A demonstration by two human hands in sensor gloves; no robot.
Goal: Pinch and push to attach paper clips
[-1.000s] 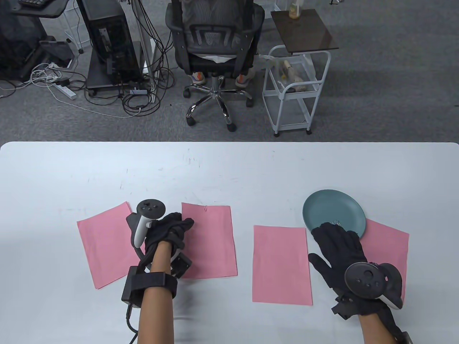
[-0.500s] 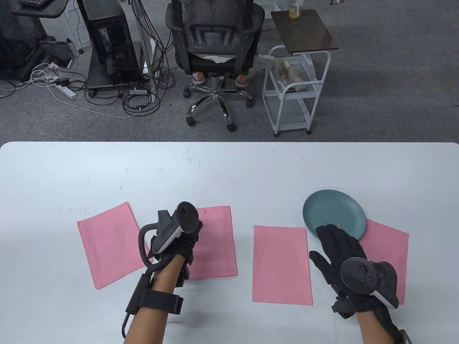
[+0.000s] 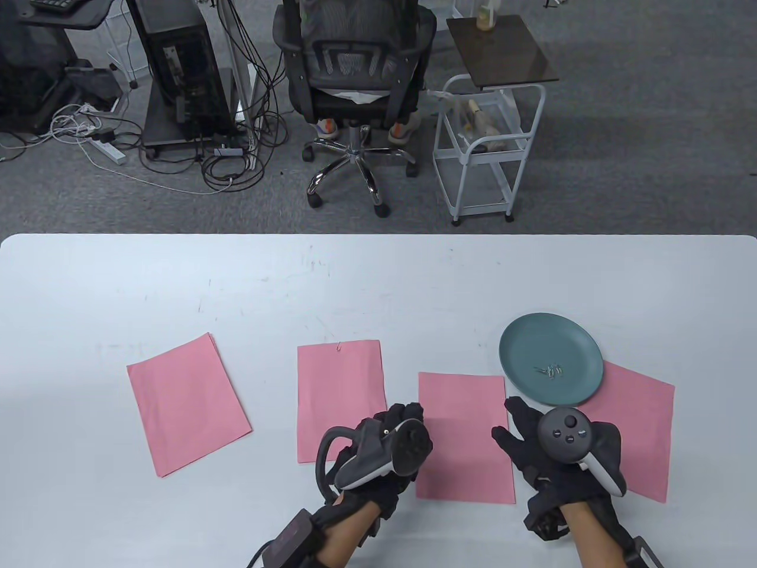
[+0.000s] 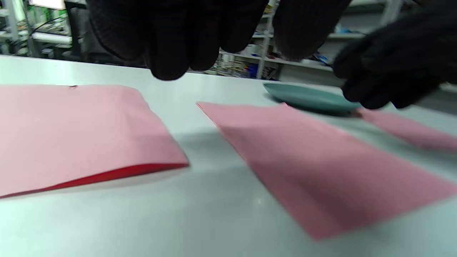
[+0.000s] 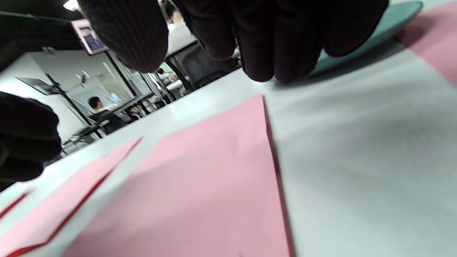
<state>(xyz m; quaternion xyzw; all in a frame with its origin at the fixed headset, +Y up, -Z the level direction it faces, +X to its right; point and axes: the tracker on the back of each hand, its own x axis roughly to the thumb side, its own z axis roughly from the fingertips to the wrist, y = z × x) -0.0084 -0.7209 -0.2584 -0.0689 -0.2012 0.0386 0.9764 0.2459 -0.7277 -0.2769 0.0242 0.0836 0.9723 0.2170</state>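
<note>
The left hand (image 3: 387, 458) hovers at the near edge of the worktop (image 3: 378, 284), fingers loosely bent and holding nothing, its fingertips over the gap between the second and third pink sheets. The right hand (image 3: 547, 452) hangs beside it on the other side of the third pink sheet (image 3: 464, 438); whether its curled fingers pinch anything cannot be told. That sheet lies with its long axis running away from the person. Left of it, the second pink sheet (image 3: 340, 396) lies the same way and carries a paper clip (image 3: 339, 346) on its far edge. Farther left a first pink sheet (image 3: 186, 402) is turned slightly. To the right, a teal plate (image 3: 520, 343) holding loose paper clips (image 3: 550, 371) overlaps a fourth pink sheet (image 3: 641, 426). Beyond the worktop are grey carpet, an office chair (image 3: 352, 77), a white trolley (image 3: 488, 148) and tangled cables (image 3: 236, 160).
</note>
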